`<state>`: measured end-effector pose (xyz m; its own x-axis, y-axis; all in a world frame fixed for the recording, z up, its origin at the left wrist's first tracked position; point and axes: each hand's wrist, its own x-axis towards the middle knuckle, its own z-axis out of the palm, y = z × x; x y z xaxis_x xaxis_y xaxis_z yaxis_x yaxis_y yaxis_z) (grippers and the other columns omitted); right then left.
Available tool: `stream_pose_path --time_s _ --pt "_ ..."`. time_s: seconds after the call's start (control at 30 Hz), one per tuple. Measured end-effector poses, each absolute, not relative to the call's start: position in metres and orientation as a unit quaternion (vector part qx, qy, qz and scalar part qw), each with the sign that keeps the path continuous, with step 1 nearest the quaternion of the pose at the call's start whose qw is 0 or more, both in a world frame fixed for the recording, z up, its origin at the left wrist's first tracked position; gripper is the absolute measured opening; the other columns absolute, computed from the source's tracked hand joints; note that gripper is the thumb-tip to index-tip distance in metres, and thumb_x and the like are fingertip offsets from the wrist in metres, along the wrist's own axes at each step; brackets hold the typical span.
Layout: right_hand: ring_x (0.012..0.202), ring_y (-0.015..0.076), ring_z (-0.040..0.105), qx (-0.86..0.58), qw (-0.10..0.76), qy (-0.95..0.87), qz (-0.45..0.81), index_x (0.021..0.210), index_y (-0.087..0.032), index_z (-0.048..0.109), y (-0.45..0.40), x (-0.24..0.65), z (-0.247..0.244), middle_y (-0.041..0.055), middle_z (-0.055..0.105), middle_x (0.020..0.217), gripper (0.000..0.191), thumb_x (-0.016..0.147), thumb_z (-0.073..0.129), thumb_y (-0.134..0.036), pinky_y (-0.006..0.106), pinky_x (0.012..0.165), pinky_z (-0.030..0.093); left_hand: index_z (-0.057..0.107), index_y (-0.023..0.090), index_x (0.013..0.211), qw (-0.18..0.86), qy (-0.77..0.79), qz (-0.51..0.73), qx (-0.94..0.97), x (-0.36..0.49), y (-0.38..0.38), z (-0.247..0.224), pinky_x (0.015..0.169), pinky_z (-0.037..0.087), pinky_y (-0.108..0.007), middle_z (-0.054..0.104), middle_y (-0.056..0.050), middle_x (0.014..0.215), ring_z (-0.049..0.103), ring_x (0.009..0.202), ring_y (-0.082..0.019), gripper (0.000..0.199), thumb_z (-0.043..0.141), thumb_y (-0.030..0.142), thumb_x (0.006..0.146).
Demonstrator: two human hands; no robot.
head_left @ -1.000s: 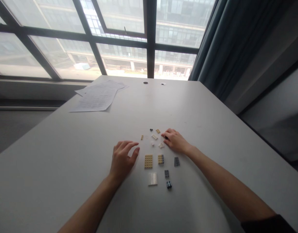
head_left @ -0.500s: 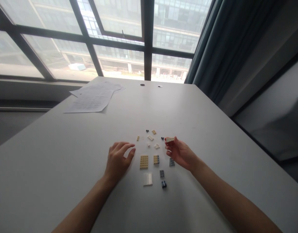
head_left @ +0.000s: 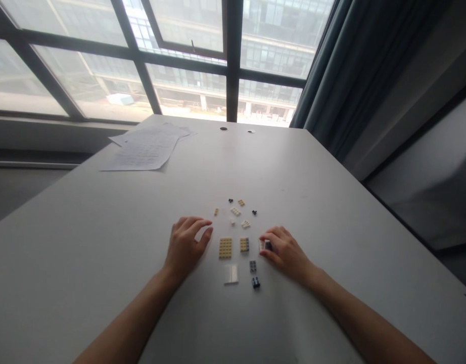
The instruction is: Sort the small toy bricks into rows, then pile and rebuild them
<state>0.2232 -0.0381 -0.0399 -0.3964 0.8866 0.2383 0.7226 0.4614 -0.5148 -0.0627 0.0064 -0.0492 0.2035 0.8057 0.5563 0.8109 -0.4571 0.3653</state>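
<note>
My right hand [head_left: 283,251] is low over the table, thumb and fingers closed around a small white building-block piece [head_left: 261,245]. A dark grey piece [head_left: 268,245] shows right beside it, partly covered by my fingers. My left hand [head_left: 187,241] holds nothing and rests with fingers apart, left of a tan studded plate [head_left: 225,248]. Between the hands lies a smaller tan-and-grey studded block [head_left: 244,245]. Nearer to me are a grey studded block [head_left: 253,266], a dark blue block [head_left: 255,282] and a smooth white piece [head_left: 231,274].
Beyond the blocks lie several small pieces, among them a white plate [head_left: 235,211], a white bracket-like piece [head_left: 245,224], a tan piece [head_left: 241,202] and a black piece [head_left: 254,212]. Paper sheets [head_left: 142,151] cover the table's far left, near the window.
My right hand has come down and nearer to me, bringing the pale piece from above the table to beside the dark grey one. My left hand has hardly moved.
</note>
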Motion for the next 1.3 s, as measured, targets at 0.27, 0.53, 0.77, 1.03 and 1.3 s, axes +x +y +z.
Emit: stream_pose_path --time_s 0.27,0.53,0.77,1.03,1.3 --pt "0.098 0.0248 0.050 -0.494 0.208 -0.835 0.129 0.106 -0.020 0.060 -0.041 0.221 -0.045 0.0088 0.060 0.106 0.024 0.084 0.062 -0.030 0.042 0.091 0.042 0.068 0.019 0.088 0.007 -0.517 -0.355 -0.779 -0.063 0.006 -0.048 0.085 0.042 -0.038 0.067 -0.006 0.089 0.057 0.089 -0.022 0.020 0.052 0.030 0.087" --pt "0.098 0.0243 0.050 -0.489 0.220 -0.835 0.127 0.107 -0.018 0.061 -0.042 0.222 -0.046 0.0095 0.060 0.105 0.025 0.084 0.061 -0.028 0.041 0.091 0.042 0.068 0.018 0.089 0.006 -0.514 -0.354 -0.781 -0.062 0.006 -0.049 0.085 0.042 -0.037 0.067 -0.006 0.090 0.056 0.089 -0.021 0.020 0.052 0.030 0.088" --pt "0.098 0.0235 0.050 -0.486 0.225 -0.836 0.122 0.108 -0.018 0.061 -0.043 0.223 -0.047 0.0092 0.060 0.105 0.026 0.083 0.062 -0.026 0.041 0.090 0.043 0.069 0.019 0.089 0.004 -0.512 -0.354 -0.783 -0.064 0.007 -0.050 0.084 0.042 -0.037 0.067 -0.006 0.090 0.057 0.089 -0.022 0.020 0.053 0.030 0.087" --pt "0.100 0.0248 0.050 -0.483 0.231 -0.833 0.137 0.113 -0.018 0.059 -0.042 0.225 -0.049 0.0100 0.059 0.108 0.031 0.084 0.062 -0.029 0.043 0.092 0.044 0.068 0.019 0.090 0.007 -0.511 -0.352 -0.784 -0.064 0.007 -0.051 0.085 0.041 -0.037 0.067 -0.006 0.090 0.056 0.089 -0.022 0.019 0.052 0.030 0.088" --pt "0.103 0.0232 0.053 -0.491 0.250 -0.822 0.142 0.114 -0.020 0.058 -0.021 0.224 -0.037 0.0089 0.060 0.110 0.028 0.086 0.059 -0.022 0.041 0.093 0.046 0.068 0.019 0.091 -0.002 -0.515 -0.342 -0.786 -0.065 0.007 -0.053 0.086 0.040 -0.038 0.067 -0.006 0.093 0.056 0.092 -0.022 0.019 0.053 0.030 0.087"
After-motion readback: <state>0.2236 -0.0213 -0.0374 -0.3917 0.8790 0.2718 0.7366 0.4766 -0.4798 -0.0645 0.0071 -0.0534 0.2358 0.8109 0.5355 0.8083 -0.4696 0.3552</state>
